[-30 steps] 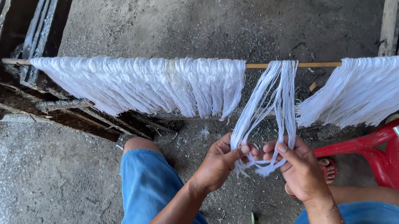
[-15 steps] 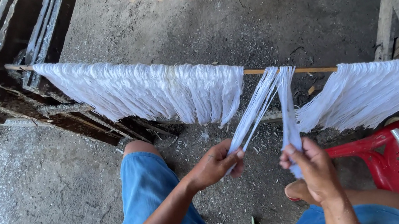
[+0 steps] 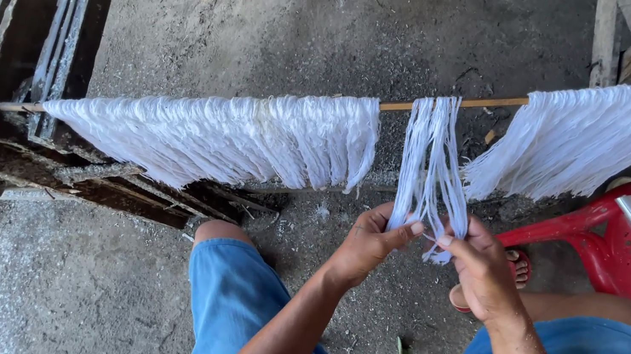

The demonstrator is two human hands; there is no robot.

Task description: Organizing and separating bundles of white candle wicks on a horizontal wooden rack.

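Both hands reach forward, wrists level. The left hand (image 3: 369, 243) and right hand (image 3: 479, 271) pinch, apparently lightly, the white strand bundle (image 3: 430, 167) hanging from the pole (image 3: 454, 102) at 12 o'clock.

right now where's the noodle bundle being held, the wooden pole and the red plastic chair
noodle bundle (image 3: 431, 158), head view, middle of the hanging strands
wooden pole (image 3: 480, 103), head view, bare stretch right of the bundle
red plastic chair (image 3: 581, 237), head view, its left edge
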